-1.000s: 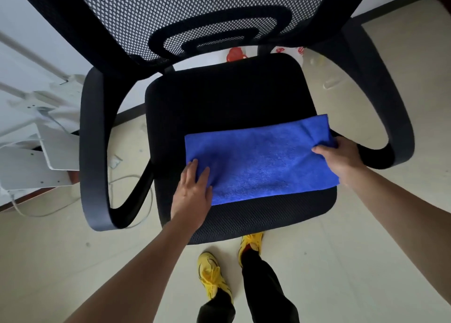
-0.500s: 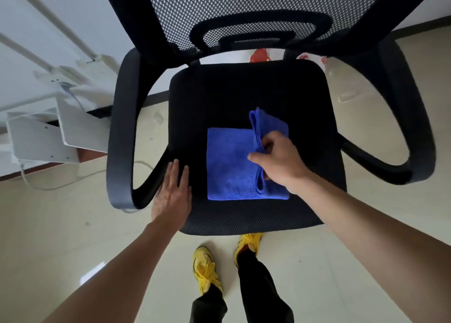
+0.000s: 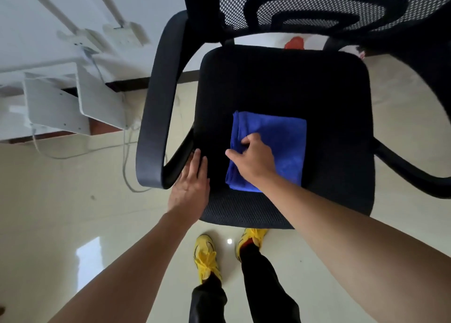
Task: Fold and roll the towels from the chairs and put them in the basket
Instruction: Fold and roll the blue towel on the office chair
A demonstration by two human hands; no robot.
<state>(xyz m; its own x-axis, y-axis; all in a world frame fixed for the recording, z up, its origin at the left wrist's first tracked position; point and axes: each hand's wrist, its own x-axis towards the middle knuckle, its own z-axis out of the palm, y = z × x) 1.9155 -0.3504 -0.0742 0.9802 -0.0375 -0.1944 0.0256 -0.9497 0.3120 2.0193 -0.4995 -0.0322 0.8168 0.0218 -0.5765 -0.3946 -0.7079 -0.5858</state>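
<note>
Right hand [image 3: 253, 161] with its fingers curled onto the stacked layers along the left edge of the blue towel [image 3: 283, 142], closed on the cloth there; the thumb points out leftward over bare seat fabric. The towel lies folded into a compact rectangle on the front-centre part of the chair seat [image 3: 280, 85], its layered edges on the left, its smooth face uppermost, and its near edge short of the seat's front rim. Left hand [image 3: 190, 183] laid flat at the seat's front left corner, fingers straight and together, holding nothing; the fingertips reach the point where the left armrest [image 3: 156, 117] meets the seat's side. That armrest loops upward and outward from the seat's left side; the right armrest [image 3: 412, 176] leaves the seat's right side and is cut off by the frame edge. The mesh backrest [image 3: 317, 2] rises behind the seat's rear edge. Below the seat's front rim stand two yellow shoes [image 3: 205, 256] and dark trouser legs on a glossy pale floor [image 3: 61, 212]. Well to the left of the seat sit white panels [image 3: 73, 102] against the wall, with a pale cable [image 3: 127, 166] trailing across the floor toward the seat's left side.
</note>
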